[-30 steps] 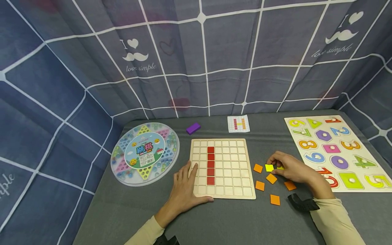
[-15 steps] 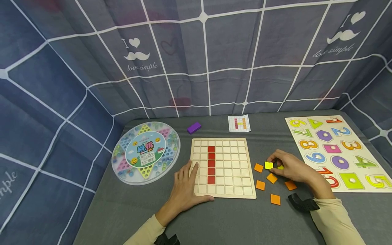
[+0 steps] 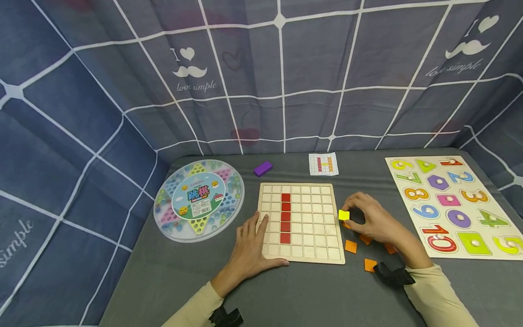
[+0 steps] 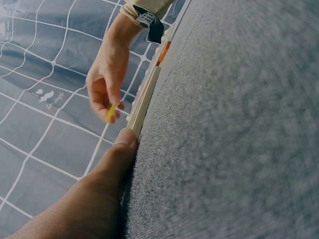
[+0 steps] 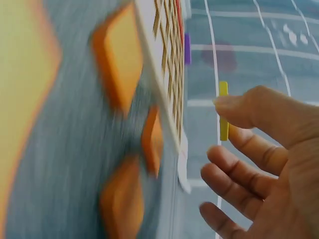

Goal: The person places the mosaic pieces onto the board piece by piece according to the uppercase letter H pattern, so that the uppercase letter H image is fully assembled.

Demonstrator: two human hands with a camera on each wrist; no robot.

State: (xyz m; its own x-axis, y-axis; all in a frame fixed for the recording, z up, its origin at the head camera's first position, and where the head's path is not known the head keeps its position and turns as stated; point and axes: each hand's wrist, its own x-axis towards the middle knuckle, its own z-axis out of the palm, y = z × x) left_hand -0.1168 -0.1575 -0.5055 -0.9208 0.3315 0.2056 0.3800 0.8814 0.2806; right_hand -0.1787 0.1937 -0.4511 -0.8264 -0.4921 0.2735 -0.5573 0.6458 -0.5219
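Note:
My left hand [image 3: 249, 247] rests at the wooden grid board [image 3: 314, 222], fingers straight along its left edge and thumb at its front edge. Several red square tiles [image 3: 285, 217] fill one column of cells. Just off the board's right edge, my right hand [image 3: 373, 218] pinches a yellow square tile [image 3: 343, 215]. In the right wrist view, thumb and index finger hold this yellow tile [image 5: 224, 131] edge-on, the other fingers loosely bent. Orange square tiles [image 3: 350, 246] lie on the table under and beside that hand, some partly hidden by it.
A small pattern card [image 3: 323, 164] lies behind the board, and a purple block [image 3: 263, 169] sits to its left. The round Chinese checkers box [image 3: 163, 227] is at the left. A number-and-shape puzzle board [image 3: 443, 185] lies at the right. Grid-patterned cloth [image 3: 310, 113] hangs behind the table.
My right hand has moved left toward the board, carrying the yellow tile away from among the orange tiles. My left hand keeps its place at the board; the head view has shifted slightly.

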